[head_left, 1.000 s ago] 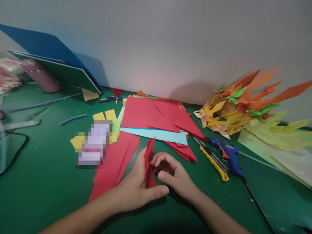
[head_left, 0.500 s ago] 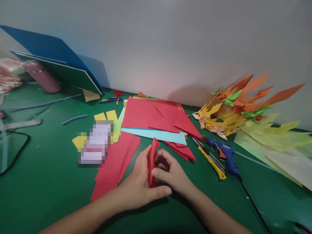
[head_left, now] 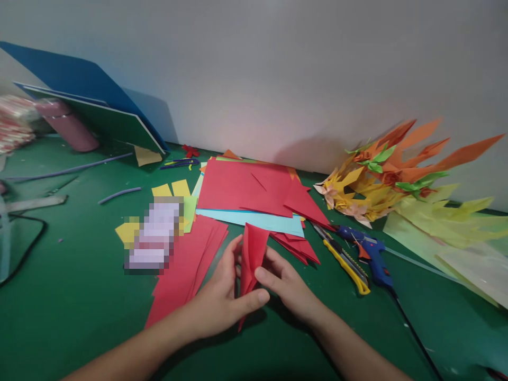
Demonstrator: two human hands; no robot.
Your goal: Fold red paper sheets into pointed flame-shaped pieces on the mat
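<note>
A folded red paper piece (head_left: 254, 246) stands upright between my two hands, its wide end up and its narrow tip pointing down. My left hand (head_left: 226, 296) wraps the paper's left side, thumb across the front low down. My right hand (head_left: 289, 283) pinches its right edge, with the thumb on the front face and the fingers behind. Beyond the hands lies a stack of red sheets (head_left: 226, 185) over a light blue sheet (head_left: 278, 223). More red strips (head_left: 182, 264) lie left of my left hand.
A blurred phone (head_left: 154, 233) lies at left among yellow pieces (head_left: 180, 188). At right are a yellow cutter (head_left: 345, 264), a blue glue gun (head_left: 373, 256) and orange and yellow paper flowers (head_left: 381, 180). Boards (head_left: 91, 84) and a pink bottle (head_left: 69, 127) stand back left.
The red paper has turned and opened out, showing a wider face, and its tip now reaches lower. Both hands have shifted their hold around it.
</note>
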